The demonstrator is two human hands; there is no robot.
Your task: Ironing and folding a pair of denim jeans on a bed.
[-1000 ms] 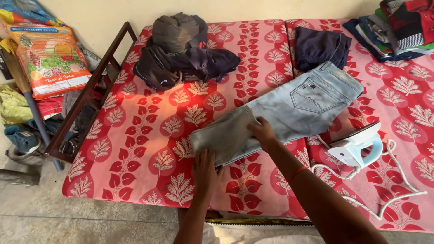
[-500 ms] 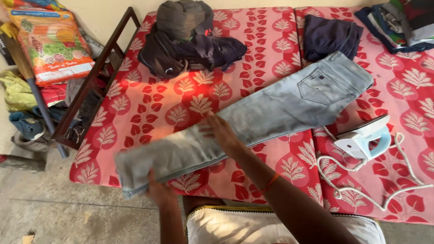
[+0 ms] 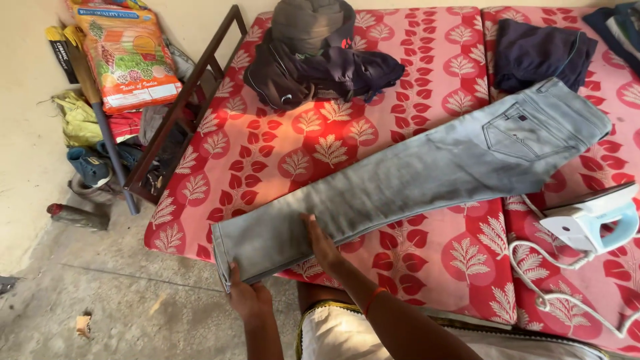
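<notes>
Our left hand (image 3: 248, 298) pinches the hem of the pale jeans (image 3: 413, 183), right hand (image 3: 323, 244) flat and open just beside; the legs run up-right across the bed (image 3: 267, 143)

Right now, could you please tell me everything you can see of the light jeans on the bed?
The jeans are pale, faded blue denim, legs folded together and laid flat, stretched diagonally across the red leaf-patterned mattress. A back pocket faces up near the waist at upper right. The left hand grips the hem at the mattress's edge; the right hand presses flat on the leg.
</notes>
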